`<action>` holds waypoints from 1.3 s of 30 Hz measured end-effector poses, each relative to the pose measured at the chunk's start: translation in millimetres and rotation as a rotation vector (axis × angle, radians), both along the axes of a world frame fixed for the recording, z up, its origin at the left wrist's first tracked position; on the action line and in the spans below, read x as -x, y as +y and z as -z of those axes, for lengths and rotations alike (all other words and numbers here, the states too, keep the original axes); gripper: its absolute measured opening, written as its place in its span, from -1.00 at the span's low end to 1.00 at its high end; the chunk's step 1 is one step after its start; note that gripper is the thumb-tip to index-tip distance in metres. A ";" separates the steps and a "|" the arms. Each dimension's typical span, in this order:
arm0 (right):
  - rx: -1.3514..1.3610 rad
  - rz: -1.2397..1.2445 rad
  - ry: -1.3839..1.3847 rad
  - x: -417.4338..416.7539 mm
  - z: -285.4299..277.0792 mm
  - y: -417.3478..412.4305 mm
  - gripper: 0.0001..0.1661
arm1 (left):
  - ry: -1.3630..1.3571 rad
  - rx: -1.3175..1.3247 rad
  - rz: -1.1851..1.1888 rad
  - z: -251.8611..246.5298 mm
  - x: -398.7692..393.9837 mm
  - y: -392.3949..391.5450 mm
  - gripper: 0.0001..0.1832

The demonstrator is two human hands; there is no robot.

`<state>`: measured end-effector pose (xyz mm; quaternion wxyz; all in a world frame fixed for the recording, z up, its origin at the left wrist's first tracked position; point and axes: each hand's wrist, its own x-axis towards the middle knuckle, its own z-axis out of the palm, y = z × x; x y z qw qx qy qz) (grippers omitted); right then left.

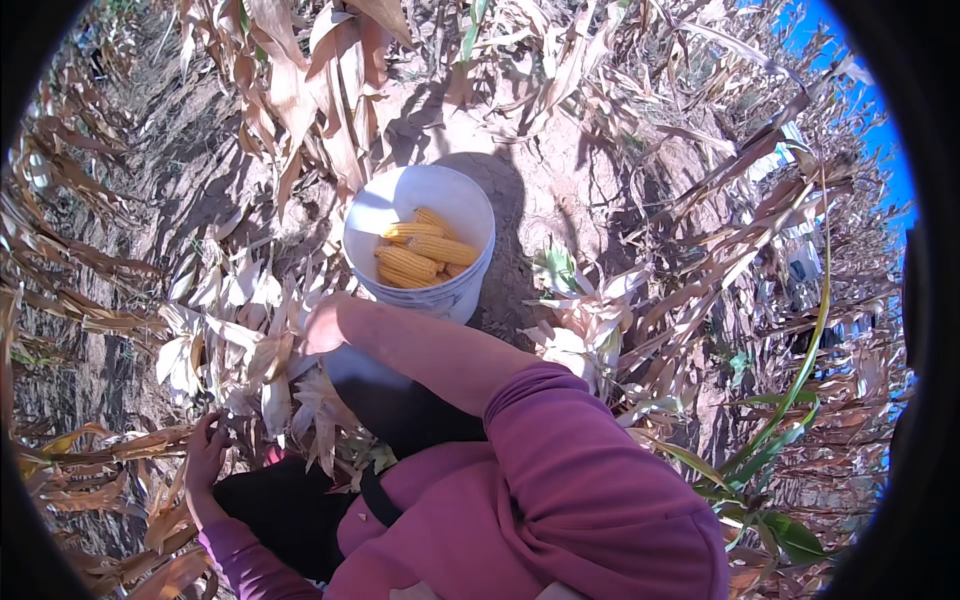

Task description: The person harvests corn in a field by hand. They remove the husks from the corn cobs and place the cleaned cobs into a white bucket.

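A white plastic bucket [361, 262] holds several husked yellow corn cobs [439, 249]. My right arm reaches across in front of the bucket, and my right hand [325, 327] is at the pale dry husks just left of the bucket's lower side; its fingers are hard to see. Lower left, my left hand [206, 450] is raised beside the husk pile with its fingers partly curled, and whether it holds anything is unclear. Between and above the hands lies a heap of dry corn husks [247, 345]. One husk-covered ear [276, 405] hangs near my dark-trousered knee.
Dry corn stalks and leaves [330, 82] stand beyond the bucket. More opened husks [581, 330] lie to its right. Cracked soil [547, 180] surrounds the bucket. A green-leaved stalk [795, 412] leans at the right. Pale bags or containers [804, 262] show farther off among the stalks.
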<state>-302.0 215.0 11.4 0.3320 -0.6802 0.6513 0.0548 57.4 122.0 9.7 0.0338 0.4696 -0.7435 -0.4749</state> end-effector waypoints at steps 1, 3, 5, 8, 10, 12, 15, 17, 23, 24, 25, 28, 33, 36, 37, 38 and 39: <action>0.079 -0.022 0.137 -14.3 -8.6 4.3 -0.55 | 0.008 0.007 -0.007 -1.1 -2.0 0.1 -0.61; 0.095 -0.054 0.276 -33.2 -15.0 7.8 -0.60 | 0.003 0.019 -0.013 -3.2 -2.5 1.6 -0.62; 0.195 -0.048 0.286 -34.0 -13.3 8.6 -0.63 | -0.010 0.050 -0.006 -3.1 -3.8 2.3 -0.62; 0.197 -0.033 0.221 -27.5 4.3 7.8 -0.66 | 0.054 0.009 0.003 4.2 -9.2 -1.1 -0.62; 0.101 -0.019 0.355 -35.1 -1.1 4.7 -0.66 | 0.043 -0.002 -0.013 1.4 -10.0 -0.1 -0.61; 0.072 -0.096 0.407 -37.8 -6.2 5.9 -0.63 | 0.029 -0.011 -0.035 -2.4 -13.6 1.6 -0.61; 0.184 -0.168 0.413 -40.8 -14.7 13.3 -0.66 | 0.061 -0.034 -0.010 1.1 -21.1 -0.7 -0.55; 0.543 -0.074 0.277 -35.0 23.3 17.5 -0.80 | 0.032 -0.025 -0.009 3.3 -19.8 -2.3 -0.55; 0.304 -0.136 0.303 -38.0 -13.2 23.7 -0.81 | 0.059 -0.051 -0.074 14.4 -30.7 -8.4 -0.56; 0.279 -0.145 0.316 -38.0 -11.0 23.0 -0.79 | 0.052 -0.036 -0.047 16.2 -27.9 -8.0 -0.56; 0.254 -0.154 0.329 -38.7 -5.9 20.2 -0.78 | 0.045 -0.021 -0.021 16.5 -25.9 -7.8 -0.56; 0.272 -0.173 0.326 -38.7 -1.8 21.3 -0.77 | 0.035 -0.010 -0.033 11.9 -20.8 -2.9 -0.56; 0.464 -0.068 0.245 -35.3 20.1 22.5 -0.77 | 0.046 -0.025 -0.052 18.7 -27.6 -6.3 -0.56; 0.174 -0.183 0.378 -32.8 -23.9 28.0 -0.64 | 0.045 -0.009 -0.043 19.0 -32.0 -8.2 -0.56; 0.124 -0.120 0.348 -30.2 -17.8 23.7 -0.62 | 0.040 0.001 -0.025 18.4 -30.8 -8.8 -0.56; 0.073 -0.058 0.316 -27.6 -5.1 16.3 -0.59 | 0.042 -0.010 -0.033 17.4 -29.5 -8.6 -0.56; 0.022 0.004 0.285 -26.8 -3.6 13.7 -0.57 | 0.043 -0.023 -0.041 13.9 -26.2 -6.6 -0.55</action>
